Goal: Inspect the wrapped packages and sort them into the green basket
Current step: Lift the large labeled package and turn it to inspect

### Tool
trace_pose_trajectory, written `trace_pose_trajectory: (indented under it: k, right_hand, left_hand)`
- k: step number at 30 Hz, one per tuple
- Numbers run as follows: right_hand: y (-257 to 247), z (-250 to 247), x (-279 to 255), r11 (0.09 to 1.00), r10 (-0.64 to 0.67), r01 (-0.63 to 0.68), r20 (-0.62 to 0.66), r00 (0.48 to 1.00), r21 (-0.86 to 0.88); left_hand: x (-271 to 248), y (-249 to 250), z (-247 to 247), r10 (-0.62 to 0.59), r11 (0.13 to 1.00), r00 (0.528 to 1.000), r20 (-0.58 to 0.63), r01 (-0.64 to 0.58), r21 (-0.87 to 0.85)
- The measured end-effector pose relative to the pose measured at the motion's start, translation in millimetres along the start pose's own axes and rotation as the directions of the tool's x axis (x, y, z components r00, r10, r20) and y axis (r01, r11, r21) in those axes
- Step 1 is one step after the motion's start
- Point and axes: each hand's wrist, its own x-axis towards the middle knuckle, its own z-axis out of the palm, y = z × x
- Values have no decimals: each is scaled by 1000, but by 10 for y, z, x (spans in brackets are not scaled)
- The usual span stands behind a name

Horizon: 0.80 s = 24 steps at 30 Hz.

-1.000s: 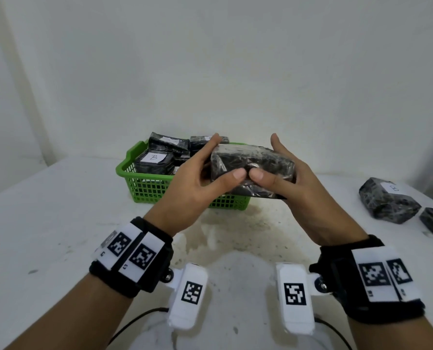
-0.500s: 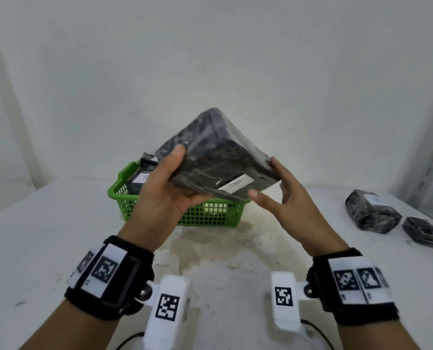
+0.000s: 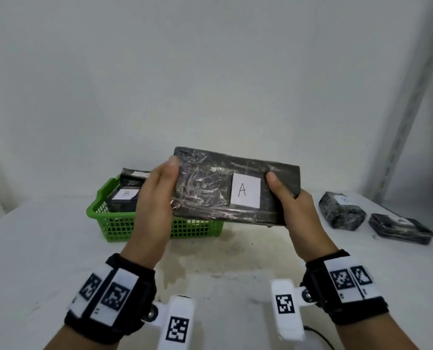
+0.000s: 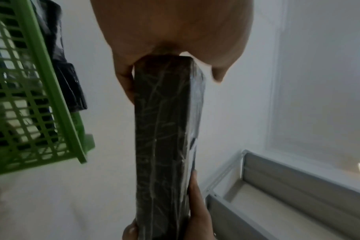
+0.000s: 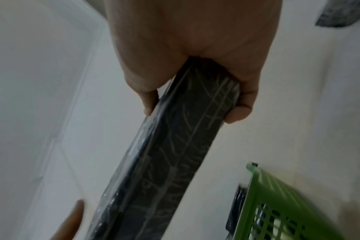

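Note:
A flat black package (image 3: 210, 190) wrapped in clear film is held up in front of me, its broad face towards me with a white label marked A (image 3: 245, 190). My left hand (image 3: 157, 195) grips its left end and my right hand (image 3: 289, 198) grips its right end, thumbs on the front face. The wrist views show the package's narrow edge (image 4: 162, 146) (image 5: 169, 162) clamped between thumb and fingers. Behind and below it stands the green basket (image 3: 124, 226) holding several wrapped packages, one with a label marked B (image 3: 125, 194).
Two more wrapped black packages (image 3: 341, 210) (image 3: 399, 228) lie on the white table (image 3: 46, 248) at the right. A white wall rises behind the table. A grey metal frame (image 4: 277, 186) shows in the left wrist view.
The package has been turned from tilted edge-up to flat-face towards me, so the A label now shows. Both hands shifted to grip its two ends.

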Motion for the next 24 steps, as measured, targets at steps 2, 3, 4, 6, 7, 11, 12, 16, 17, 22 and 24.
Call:
trace_pose_trajectory:
  k: [2, 3, 4, 6, 7, 11, 12, 16, 17, 22, 24]
  right_hand:
    - [-69, -235, 3, 993, 65, -67, -20, 998, -100]
    - [-93, -380, 7, 983, 107, -112, -37, 994, -145]
    - [-117, -538, 6, 970, 151, -160, -64, 987, -183]
    - [-139, -888, 1, 936, 235, -263, -142, 962, -233]
    - [-142, -1067, -2, 917, 271, -310, -178, 946, -249]
    - [-70, -1806, -11, 839, 381, -471, -322, 867, -273]
    - [-44, -1982, -12, 818, 395, -499, -352, 849, -286]
    - [97, -2598, 0, 739, 387, -551, -425, 819, -389]
    - [149, -2743, 28, 719, 372, -556, -446, 814, -416]
    - [313, -3228, 139, 639, 366, -606, -505, 782, -474]
    - [358, -3345, 193, 639, 388, -625, -513, 765, -449]
  left_hand:
    - [30, -41, 193, -79, 987, 997, 28, 74, 140]
    - [47, -79, 318, -114, 976, 992, 47, 103, 191]
    - [62, -121, 461, -143, 963, 987, 77, 121, 240]
    - [82, -244, 795, -206, 931, 970, 127, 154, 332]
    - [94, -325, 970, -241, 916, 958, 154, 172, 361]
    - [110, -713, 1730, -384, 865, 891, 242, 256, 431]
    - [95, -814, 1913, -410, 857, 875, 258, 273, 437]
    - [-43, -1069, 2545, -475, 807, 821, 318, 261, 530]
    - [-76, -1099, 2676, -487, 782, 814, 318, 244, 574]
    - [-178, -1218, 3214, -549, 667, 782, 295, 197, 719]
    - [-158, -1294, 3363, -551, 645, 784, 286, 182, 742]
